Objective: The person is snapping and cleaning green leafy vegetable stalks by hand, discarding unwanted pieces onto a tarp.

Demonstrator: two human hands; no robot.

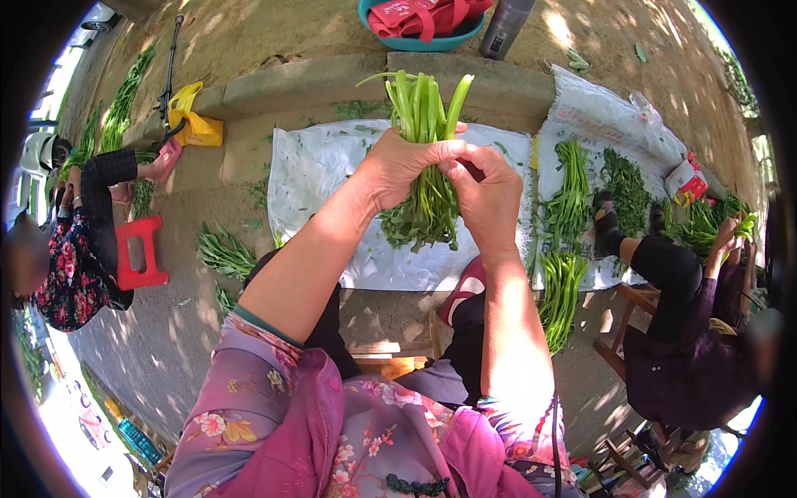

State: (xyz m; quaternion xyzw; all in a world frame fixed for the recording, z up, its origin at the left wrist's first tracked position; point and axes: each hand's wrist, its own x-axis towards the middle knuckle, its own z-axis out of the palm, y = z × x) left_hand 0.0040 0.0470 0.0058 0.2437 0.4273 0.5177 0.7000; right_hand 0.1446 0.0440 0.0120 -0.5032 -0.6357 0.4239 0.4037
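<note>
A bunch of long-stemmed leafy greens [423, 108] is held up in front of me, with its pale cut stems upward and its leaves hanging down. My left hand [400, 164] wraps round the middle of the bunch, its thumb lying across the stems. Against the bunch's right side, my right hand [488, 184] is closed, thumb and forefinger pinched close to the left thumb. Whether a thin tie is between those fingertips cannot be made out. Below the bunch lies a white plastic sheet [320, 191] scattered with bits of leaf.
More greens [564, 286] lie in piles to the right, partly on a white woven sack [614, 116]. Two people sit at the sides; the right one handles greens. A red stool [139, 249], yellow bag [196, 120], stone kerb [307, 83], teal basin [390, 40] and grey flask [506, 29] are around.
</note>
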